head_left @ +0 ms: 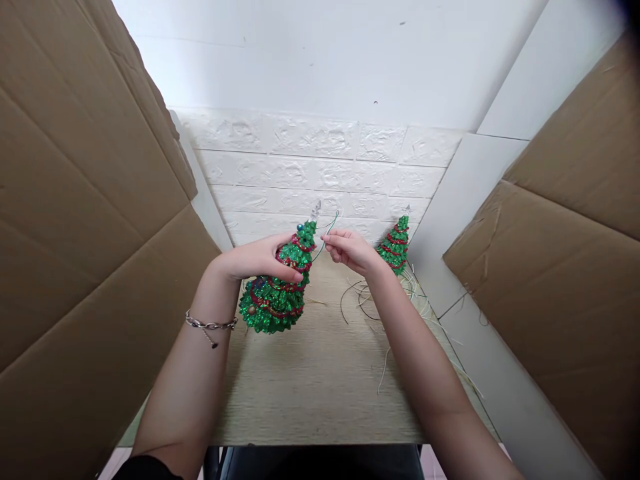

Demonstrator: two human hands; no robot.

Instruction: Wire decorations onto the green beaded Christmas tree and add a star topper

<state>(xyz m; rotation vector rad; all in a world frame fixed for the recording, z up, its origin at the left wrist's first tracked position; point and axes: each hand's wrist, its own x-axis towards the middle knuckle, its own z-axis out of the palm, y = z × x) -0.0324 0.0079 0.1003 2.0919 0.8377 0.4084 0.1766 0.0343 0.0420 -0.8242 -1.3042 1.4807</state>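
Note:
My left hand (267, 259) is wrapped round the upper part of a green Christmas tree figure (275, 303) with red garlands and a clear topper. The tree leans a little, its tip pointing up and to the right. Just right of the tip, my right hand (347, 250) pinches a thin looped cord (333, 223) between thumb and fingers. The cord hangs down beside the tree's upper branches; whether it is tied to the tree cannot be made out.
A second green tree (396, 247) stands at the back right. Loose pale and dark cords (413, 293) lie tangled on the wooden table (320, 387) near it. Cardboard panels (90, 200) flank both sides, and a white brick-pattern wall (320, 137) closes the back.

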